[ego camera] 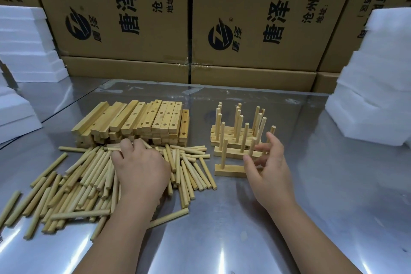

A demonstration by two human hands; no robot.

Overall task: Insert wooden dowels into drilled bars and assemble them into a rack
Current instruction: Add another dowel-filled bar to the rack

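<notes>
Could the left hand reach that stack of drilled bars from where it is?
Probably yes. The left hand lies on the loose dowels, its fingers right at the foot of the stack of drilled bars, and nothing stands between them.

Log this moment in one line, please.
left hand: on dowel pile | right hand: open, at nearest pegged bar | drilled bars: stacked behind pile

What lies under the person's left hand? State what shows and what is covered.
The left hand rests on the pile of loose dowels. Dowels beneath the palm are covered; whether its fingers grip one cannot be seen.
</notes>
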